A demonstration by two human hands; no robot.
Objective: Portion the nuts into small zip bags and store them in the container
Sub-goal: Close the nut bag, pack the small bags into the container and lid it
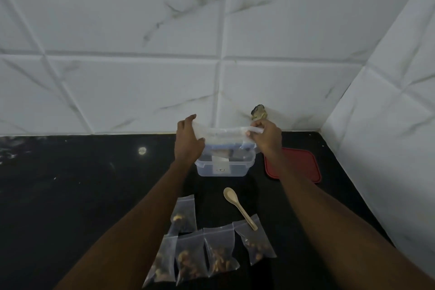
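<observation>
I see both hands raised just above the clear container (223,169), stretching a clear plastic bag (223,133) between them. The left hand (188,139) grips one end and the right hand (267,139) the other, fingers clamped on the film, probably to keep it taut over the container's open top. Five filled zip bags (219,252) of nuts lie on the black table (94,195) nearer me than the container, likely awaiting storage. A wooden spoon (239,206) lies between them and the container; the red lid (294,165) is just right of it.

left hand (188,142) and right hand (267,136) holding clear bag (223,134) above container (226,168), filled zip bags (220,253)
</observation>
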